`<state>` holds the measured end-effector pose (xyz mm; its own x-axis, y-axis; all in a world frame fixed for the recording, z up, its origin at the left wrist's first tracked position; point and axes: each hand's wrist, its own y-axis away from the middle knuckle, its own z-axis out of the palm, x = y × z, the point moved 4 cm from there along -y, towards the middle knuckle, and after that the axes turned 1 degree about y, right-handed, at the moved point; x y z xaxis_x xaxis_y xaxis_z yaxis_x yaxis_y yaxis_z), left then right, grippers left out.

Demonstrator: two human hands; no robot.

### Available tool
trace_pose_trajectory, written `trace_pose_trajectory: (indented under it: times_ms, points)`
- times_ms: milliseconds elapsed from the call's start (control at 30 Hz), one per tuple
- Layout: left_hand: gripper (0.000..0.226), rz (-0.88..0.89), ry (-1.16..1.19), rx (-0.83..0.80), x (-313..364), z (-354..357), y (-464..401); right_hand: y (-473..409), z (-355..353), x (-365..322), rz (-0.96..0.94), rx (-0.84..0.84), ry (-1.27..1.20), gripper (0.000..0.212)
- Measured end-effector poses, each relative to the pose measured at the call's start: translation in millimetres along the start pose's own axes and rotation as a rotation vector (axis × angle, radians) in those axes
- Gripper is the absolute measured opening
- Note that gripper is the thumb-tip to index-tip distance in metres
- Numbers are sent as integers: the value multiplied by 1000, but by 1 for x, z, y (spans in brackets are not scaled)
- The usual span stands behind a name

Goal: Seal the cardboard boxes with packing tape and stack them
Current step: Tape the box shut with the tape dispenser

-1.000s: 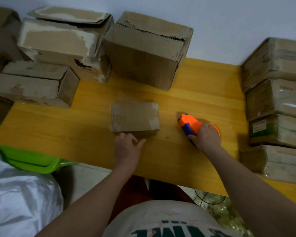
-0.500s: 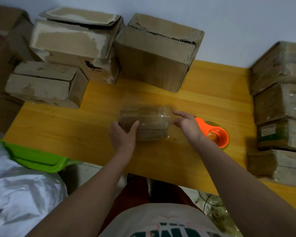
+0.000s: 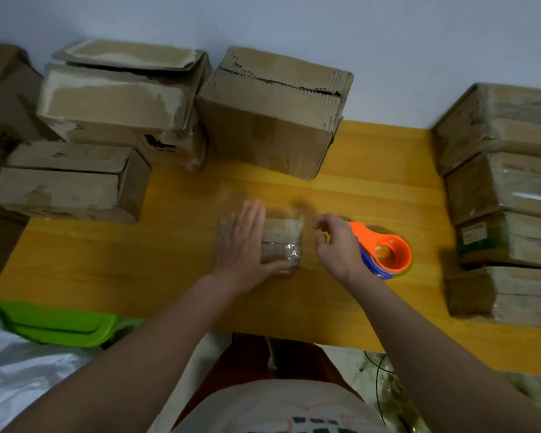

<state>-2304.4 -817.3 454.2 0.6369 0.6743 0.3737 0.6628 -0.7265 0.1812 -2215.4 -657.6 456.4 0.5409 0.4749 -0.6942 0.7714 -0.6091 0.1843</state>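
The small cardboard box sat mid-counter, likely light and stiff, its taped faces slick; gripping both short ends would suit. The left hand lay flat, fingers straight, pressing its top. The right hand hovered beside it, fingers loosely curled, holding nothing visible.

1. A small box lies mid-frame on the table.
2. The left hand lies flat on it; the right hand is just right of it.
3. A tape dispenser sits right of that hand.
4. Unsealed boxes fill the upper left — a stack of taped boxes stands at the right edge.
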Motion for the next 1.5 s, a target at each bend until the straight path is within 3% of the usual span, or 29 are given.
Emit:
trace_pose_trajectory:
  times_ms: [100,200,400,500,567,633,733,800,900,1033,1267,1400,1500]
  points:
    - [132,138,-254,-193,-2,18,-10,2,5,-22,-304,-81,151,41]
    - [123,131,-354,-194,-7,23,-15,-7,20,-23,-352,-252,288,43]
    - [114,121,-363,-135,-6,24,-14,-36,32,-22,-160,-347,301,34]
    - [116,115,-358,-73,-8,24,-12,-38,38,-13,56,-404,25,33]
    - [119,97,-325,-53,-7,24,-11,-35,41,-4,149,-382,-147,32]
    - [124,19,-277,-41,-7,22,-8,-34,39,4,161,-300,-91,42]
    - [133,-77,-210,-41,-8,15,-10,-25,26,4,107,13,-10,38]
    - [138,-19,-167,-57,-6,11,-17,-14,22,-8,10,129,-61,35]
    - [135,77,-92,-126,-6,11,-29,1,40,-26,-114,64,-102,39]
    - [128,110,-57,-115,-11,15,-35,12,59,-30,-92,-56,-149,45]
    - [130,59,-101,-116,-8,15,-33,-11,62,-11,174,-201,-269,48]
    - [139,65,-207,-184,-9,15,-35,-33,55,-27,20,-191,-82,40]
    - [138,64,-232,-191,-8,14,-37,-44,63,-28,-15,-198,-97,27]
